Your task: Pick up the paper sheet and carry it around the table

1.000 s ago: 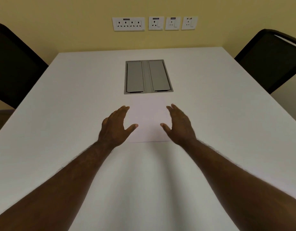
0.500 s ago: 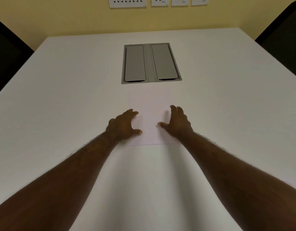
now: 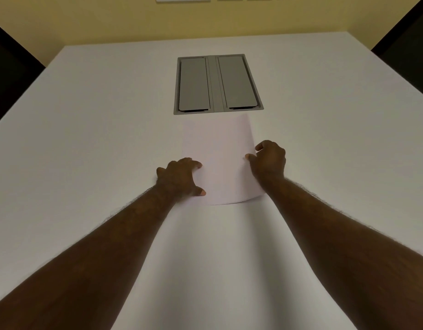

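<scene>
Resting on the left part of the sheet of paper (image 3: 222, 160), the left hand (image 3: 179, 179) lies knuckles up with its fingers bent; its fingertips and thumb press down on the sheet near its left edge, and nothing is closed inside the hand. The paper lies flat on the white desk (image 3: 86, 129), midway between the desk's left and right edges, its far edge just short of the grey cable hatch (image 3: 217, 84) let into the desk top. The near edge shows a slight bow, and a thin second line there hints at more than one sheet, though that cannot be told for sure. At the sheet's right edge, the right hand (image 3: 268, 160) has its fingers curled at the paper's border; the thumb tip touches the sheet, but whether the fingers reach under the edge and pinch it cannot be told from this view.

As a judgement, the work is at its start: both hands have made contact and the sheet is steadied, yet no fold, crease or lift shows. Everything beyond taking hold is still left to do.
</scene>
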A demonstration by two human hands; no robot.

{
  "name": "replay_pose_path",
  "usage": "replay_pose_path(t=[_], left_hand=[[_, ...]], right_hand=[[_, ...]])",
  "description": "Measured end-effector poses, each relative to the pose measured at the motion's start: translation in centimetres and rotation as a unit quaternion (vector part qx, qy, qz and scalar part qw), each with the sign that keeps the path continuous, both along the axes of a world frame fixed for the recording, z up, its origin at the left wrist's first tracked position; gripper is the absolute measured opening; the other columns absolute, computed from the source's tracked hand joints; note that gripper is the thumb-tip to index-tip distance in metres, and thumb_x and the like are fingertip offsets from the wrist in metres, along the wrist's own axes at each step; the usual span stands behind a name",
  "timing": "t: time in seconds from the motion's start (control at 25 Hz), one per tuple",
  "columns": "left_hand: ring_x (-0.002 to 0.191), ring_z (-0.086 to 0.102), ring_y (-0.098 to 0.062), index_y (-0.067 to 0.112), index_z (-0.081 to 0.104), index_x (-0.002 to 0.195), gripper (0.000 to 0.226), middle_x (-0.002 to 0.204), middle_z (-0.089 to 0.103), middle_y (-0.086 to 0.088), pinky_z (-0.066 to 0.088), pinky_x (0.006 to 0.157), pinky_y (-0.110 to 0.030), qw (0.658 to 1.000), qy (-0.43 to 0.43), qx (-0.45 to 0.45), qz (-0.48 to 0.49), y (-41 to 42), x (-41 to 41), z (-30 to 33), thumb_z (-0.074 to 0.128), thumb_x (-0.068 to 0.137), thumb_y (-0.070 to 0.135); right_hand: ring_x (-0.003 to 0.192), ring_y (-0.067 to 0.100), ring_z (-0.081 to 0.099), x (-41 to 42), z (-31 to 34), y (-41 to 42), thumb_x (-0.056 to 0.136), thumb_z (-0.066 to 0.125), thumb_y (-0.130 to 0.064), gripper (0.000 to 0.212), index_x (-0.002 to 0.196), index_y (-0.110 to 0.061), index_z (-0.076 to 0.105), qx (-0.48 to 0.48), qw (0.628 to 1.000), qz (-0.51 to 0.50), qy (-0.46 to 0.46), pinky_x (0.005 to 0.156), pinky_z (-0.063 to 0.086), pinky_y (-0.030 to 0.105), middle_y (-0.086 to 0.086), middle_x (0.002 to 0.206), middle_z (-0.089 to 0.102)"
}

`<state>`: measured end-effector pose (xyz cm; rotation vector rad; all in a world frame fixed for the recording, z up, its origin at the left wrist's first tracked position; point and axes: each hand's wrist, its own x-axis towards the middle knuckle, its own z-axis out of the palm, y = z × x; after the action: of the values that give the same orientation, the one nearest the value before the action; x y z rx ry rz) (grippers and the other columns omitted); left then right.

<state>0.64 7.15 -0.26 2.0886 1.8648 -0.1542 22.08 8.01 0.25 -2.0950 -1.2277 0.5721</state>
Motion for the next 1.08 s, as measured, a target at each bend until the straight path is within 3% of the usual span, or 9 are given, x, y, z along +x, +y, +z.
replay_pose_path(t=[0.16, 0.24, 0.44, 0.6, 0.72, 0.88, 1.08], left_hand=[[0.141, 0.027, -0.021, 0.039, 0.034, 0.142, 0.085, 0.157, 0.024, 0.010, 0.023, 0.107, -0.046, 1.000, -0.015, -0.010, 0.015, -0.2, 0.0, 0.2, 0.076, 0.069, 0.053], [0.141, 0.027, -0.021, 0.040, 0.034, 0.142, 0.084, 0.157, 0.024, 0.011, 0.023, 0.106, -0.046, 1.000, -0.019, -0.012, 0.018, -0.3, 0.1, 0.2, 0.076, 0.070, 0.052], [0.139, 0.029, -0.020, 0.040, 0.035, 0.141, 0.083, 0.156, 0.025, 0.013, 0.024, 0.105, -0.044, 0.999, -0.020, -0.009, 0.024, -0.4, 0.3, 0.3, 0.075, 0.070, 0.051], [0.138, 0.031, -0.020, 0.038, 0.035, 0.141, 0.085, 0.154, 0.029, 0.015, 0.025, 0.104, -0.044, 0.999, -0.028, -0.007, 0.033, -0.3, 0.2, 0.3, 0.077, 0.068, 0.051], [0.137, 0.032, -0.019, 0.037, 0.036, 0.141, 0.086, 0.153, 0.030, 0.015, 0.026, 0.103, -0.044, 0.999, -0.036, -0.005, 0.037, -0.4, 0.2, 0.3, 0.078, 0.067, 0.051], [0.138, 0.031, -0.020, 0.037, 0.036, 0.141, 0.085, 0.154, 0.029, 0.014, 0.026, 0.104, -0.044, 0.999, -0.034, -0.005, 0.036, -0.4, 0.2, 0.3, 0.077, 0.068, 0.051], [0.139, 0.031, -0.019, 0.038, 0.035, 0.141, 0.086, 0.156, 0.026, 0.013, 0.024, 0.104, -0.044, 0.999, -0.032, -0.002, 0.031, -0.5, 0.2, 0.3, 0.077, 0.068, 0.051]], right_hand=[[0.087, 0.030, 0.064, 0.2, -0.4, -0.2, 0.078, 0.076, -0.018, 0.016, 0.087, -0.008, 0.069, 0.026, 0.999, -0.018, -0.008, 0.073, 0.043, 0.027, 0.010, 0.091, 0.071], [0.087, 0.030, 0.065, 0.0, -0.7, -0.4, 0.080, 0.074, -0.016, 0.011, 0.087, -0.008, 0.070, 0.038, 0.999, -0.027, -0.006, 0.071, 0.041, 0.025, 0.009, 0.088, 0.072], [0.096, 0.021, 0.067, -0.1, -1.4, -1.0, 0.088, 0.062, -0.008, 0.028, 0.113, -0.017, 0.069, 0.066, 0.997, -0.018, -0.026, 0.077, 0.035, 0.018, 0.002, 0.094, 0.076], [0.100, 0.028, 0.066, -0.4, -2.1, -1.7, 0.091, 0.055, -0.006, 0.031, 0.117, -0.019, 0.068, 0.083, 0.996, -0.003, -0.036, 0.084, 0.045, 0.027, 0.006, 0.103, 0.074], [0.107, 0.030, 0.062, -0.5, -2.5, -1.8, 0.091, 0.058, -0.007, 0.021, 0.106, -0.014, 0.071, 0.114, 0.991, 0.003, -0.064, 0.086, 0.048, 0.034, 0.008, 0.117, 0.068], [0.087, 0.026, 0.063, -0.1, -3.0, -1.5, 0.092, 0.060, -0.012, 0.011, 0.090, -0.011, 0.071, 0.103, 0.994, 0.007, -0.039, 0.070, 0.042, 0.027, 0.007, 0.093, 0.069], [0.083, 0.025, 0.065, 0.0, -3.2, -1.7, 0.092, 0.059, -0.011, 0.013, 0.090, -0.009, 0.072, 0.111, 0.993, 0.019, -0.017, 0.073, 0.043, 0.026, 0.007, 0.090, 0.074]])
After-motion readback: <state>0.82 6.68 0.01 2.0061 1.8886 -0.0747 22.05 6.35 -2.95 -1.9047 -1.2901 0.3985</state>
